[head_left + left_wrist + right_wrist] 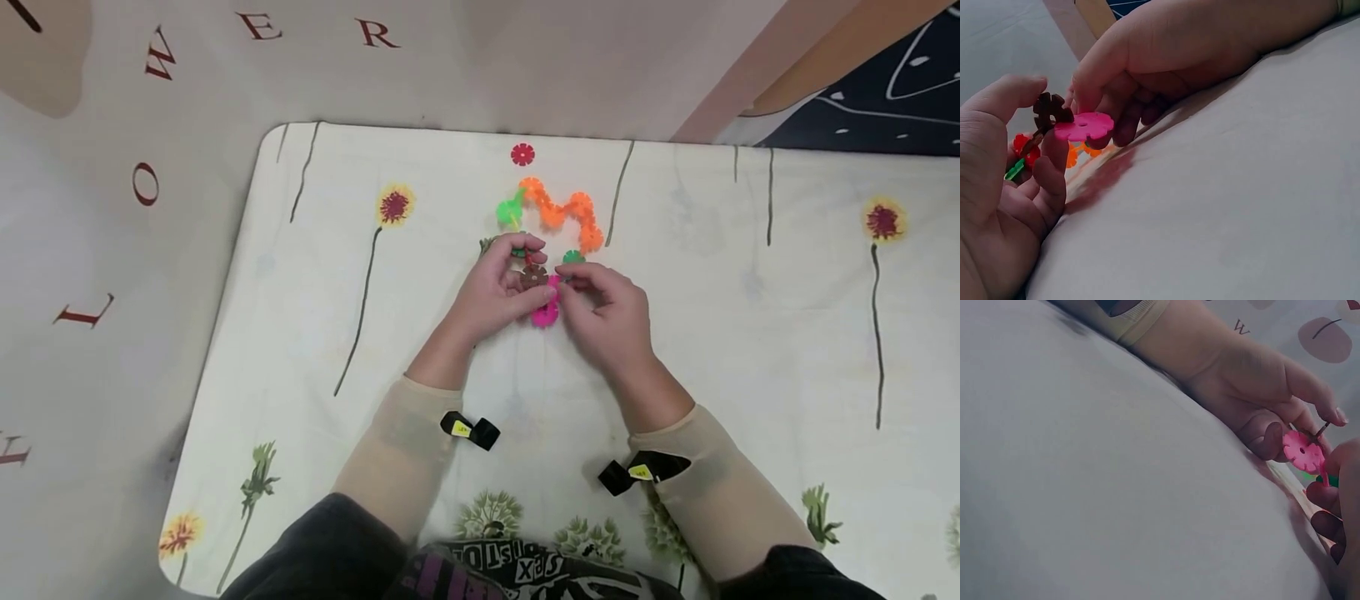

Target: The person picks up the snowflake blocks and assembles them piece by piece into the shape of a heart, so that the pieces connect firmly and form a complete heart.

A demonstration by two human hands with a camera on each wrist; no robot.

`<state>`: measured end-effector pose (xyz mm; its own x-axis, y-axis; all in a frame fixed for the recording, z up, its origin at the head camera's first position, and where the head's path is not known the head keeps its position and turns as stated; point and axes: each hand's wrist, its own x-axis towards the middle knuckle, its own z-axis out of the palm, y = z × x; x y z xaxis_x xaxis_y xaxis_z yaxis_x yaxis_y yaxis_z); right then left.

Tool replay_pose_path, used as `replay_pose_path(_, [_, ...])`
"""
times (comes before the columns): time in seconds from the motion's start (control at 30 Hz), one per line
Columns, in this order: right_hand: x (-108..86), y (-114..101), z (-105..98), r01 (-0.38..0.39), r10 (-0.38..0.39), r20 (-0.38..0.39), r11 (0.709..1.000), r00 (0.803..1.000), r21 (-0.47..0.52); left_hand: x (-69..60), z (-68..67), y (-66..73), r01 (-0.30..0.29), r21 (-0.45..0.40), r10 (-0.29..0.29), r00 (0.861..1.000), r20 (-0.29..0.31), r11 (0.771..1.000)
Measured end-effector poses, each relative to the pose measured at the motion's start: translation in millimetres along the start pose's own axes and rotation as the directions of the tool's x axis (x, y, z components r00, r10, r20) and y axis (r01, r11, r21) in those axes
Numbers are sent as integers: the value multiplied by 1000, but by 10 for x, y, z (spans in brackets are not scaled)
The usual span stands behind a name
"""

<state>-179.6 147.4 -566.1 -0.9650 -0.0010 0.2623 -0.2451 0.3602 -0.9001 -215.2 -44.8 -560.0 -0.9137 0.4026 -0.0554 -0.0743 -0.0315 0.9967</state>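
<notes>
My left hand (487,296) holds a brown notched plastic disc (535,276) between thumb and fingers. Slotted to it is a pink notched disc (1085,126), with a second pink piece (1324,471) edge-on beside it. The fingertips of my right hand (615,321) pinch the pink pieces from the other side. A red disc (1027,147) and a green disc (1015,169) show behind the left fingers, partly hidden. Farther along the chain are a light green disc (509,211) and several orange discs (553,215). A dark green disc (573,257) shows just beyond my right fingers.
A loose red disc (522,154) lies near the table's far edge. The flower-printed white tablecloth (300,333) covers the table, whose far edge meets a pale lettered surface (450,75). Small black devices (470,430) are strapped at both wrists.
</notes>
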Motion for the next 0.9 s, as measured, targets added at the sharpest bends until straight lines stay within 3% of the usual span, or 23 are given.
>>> replay_pose_path(0.17, [-3, 1, 5, 4, -6, 19, 997, 1000, 77, -7, -9, -9, -23, -21, 24, 999, 40, 1000])
replay_pose_path(0.37, [-4, -3, 5, 24, -25, 5, 990, 1000, 136, -4, -9, -13, -29, -36, 31, 998, 47, 999])
replay_pose_path(0.9, [1, 34, 7, 20, -15, -49, 995, 999, 94, 2, -31, -30, -29, 21, 28, 998, 49, 999])
